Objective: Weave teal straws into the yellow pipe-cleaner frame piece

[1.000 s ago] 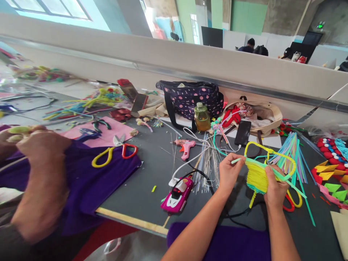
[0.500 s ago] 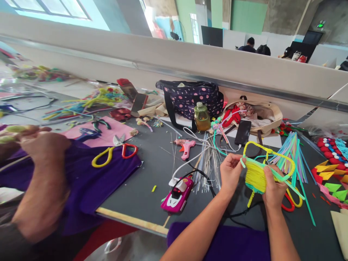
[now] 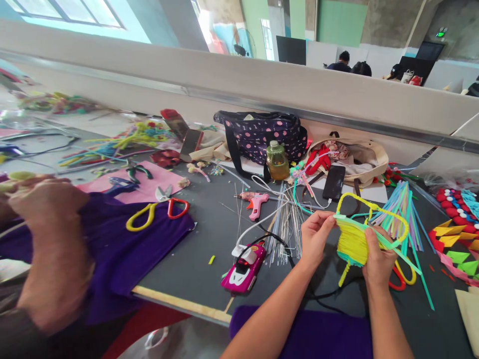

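Note:
Between my hands is a small yellow pipe-cleaner piece [image 3: 352,244], wound in rows, with a looped yellow handle on top, a green lower edge and a twisted stem below. My left hand [image 3: 314,234] pinches the end of a pale green pipe cleaner [image 3: 354,224] at its upper left corner. My right hand [image 3: 378,257] grips the right side, thumb on the front, with the pale green strands running under it. Some of its fingers are hidden behind the piece. Red-and-yellow scissors [image 3: 410,274] lie partly hidden beside that hand.
A pink glue gun [image 3: 258,203], magenta car-shaped power strip [image 3: 245,269], wires [image 3: 279,239] and cables lie left of my hands. Pipe cleaners [image 3: 402,214], a phone [image 3: 334,182], bottle [image 3: 277,162] and dark bag [image 3: 258,134] stand behind. A co-worker's hand [image 3: 48,197] works at far left.
The pale green strip's end, which stuck out below my left fingertips, now lies along the yellow piece's top edge. The co-worker's hand has shifted left.

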Motion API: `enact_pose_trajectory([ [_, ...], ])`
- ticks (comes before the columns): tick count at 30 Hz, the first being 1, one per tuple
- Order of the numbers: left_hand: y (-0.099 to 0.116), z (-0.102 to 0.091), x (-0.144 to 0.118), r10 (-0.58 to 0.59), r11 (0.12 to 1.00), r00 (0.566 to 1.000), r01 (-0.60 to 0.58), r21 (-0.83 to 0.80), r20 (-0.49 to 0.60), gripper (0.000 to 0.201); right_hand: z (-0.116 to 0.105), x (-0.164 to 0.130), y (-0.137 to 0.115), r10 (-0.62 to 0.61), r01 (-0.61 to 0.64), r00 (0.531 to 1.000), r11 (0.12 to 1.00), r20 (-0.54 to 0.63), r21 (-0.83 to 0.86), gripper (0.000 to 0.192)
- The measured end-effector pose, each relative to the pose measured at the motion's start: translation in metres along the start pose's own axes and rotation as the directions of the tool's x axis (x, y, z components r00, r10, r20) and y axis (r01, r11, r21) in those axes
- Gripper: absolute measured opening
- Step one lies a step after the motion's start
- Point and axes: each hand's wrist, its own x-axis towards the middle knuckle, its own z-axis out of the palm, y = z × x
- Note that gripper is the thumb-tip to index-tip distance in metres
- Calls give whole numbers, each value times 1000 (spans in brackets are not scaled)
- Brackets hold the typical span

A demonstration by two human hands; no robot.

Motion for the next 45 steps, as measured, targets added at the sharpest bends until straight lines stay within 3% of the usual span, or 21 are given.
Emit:
enact_pose_trajectory([
  [8, 1, -6, 9, -187, 969, 980, 196, -151, 75, 20, 0, 1, 0, -52, 53, 998, 998, 21, -42, 22],
  [16, -1, -6, 9, -114, 988, 993, 115, -98, 25, 17, 0, -1, -1, -64, 66, 997, 996, 30, -55, 22],
  [32, 4, -3, 7, -207, 953, 971, 228, -198, 123, 17, 2, 0, -1, 175, -170, 984, 980, -40, 106, 26],
  [45, 0, -8, 11, -330, 896, 927, 368, -249, 180, 24, 1, 1, -2, 61, -59, 998, 994, -14, 92, 21],
])
